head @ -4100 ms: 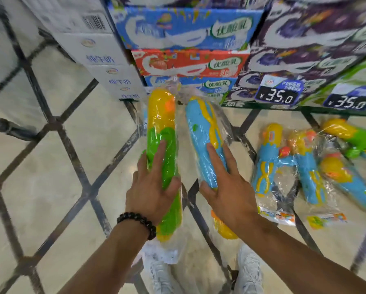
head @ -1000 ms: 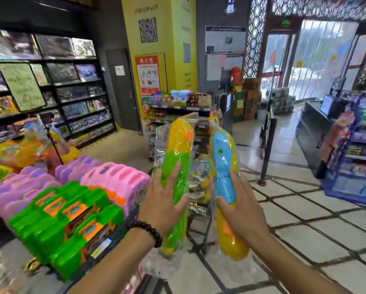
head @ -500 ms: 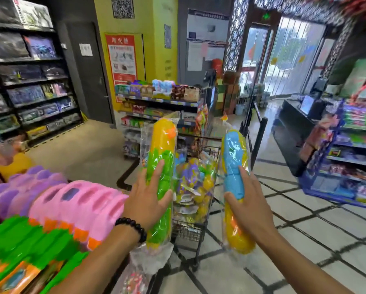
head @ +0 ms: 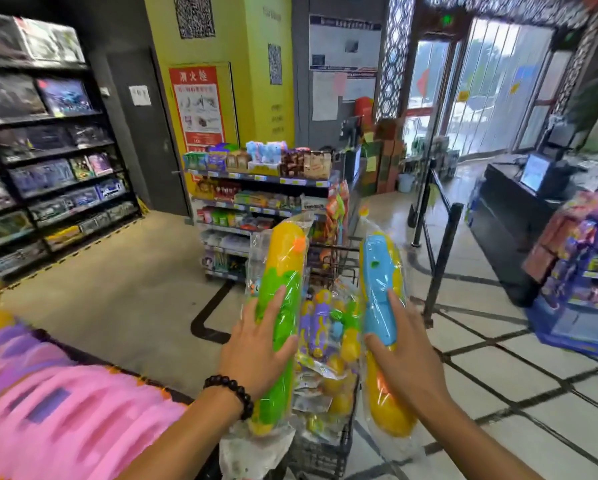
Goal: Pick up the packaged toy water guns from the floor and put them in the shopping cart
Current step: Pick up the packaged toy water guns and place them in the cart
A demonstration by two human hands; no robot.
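Both hands grip packaged water guns upright: left hand curls around the green-and-yellow water gun, right hand around the blue-and-yellow water gun, flanking the shopping cart, which holds more bagged guns.

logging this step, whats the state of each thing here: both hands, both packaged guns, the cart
left hand: grips the green and yellow gun
right hand: grips the blue and yellow gun
green and yellow gun: bagged, held upright over the cart's left side, not yet in
blue and yellow gun: bagged, held upright over the cart's right side, not yet in
shopping cart: between the two guns, already holds packaged toys
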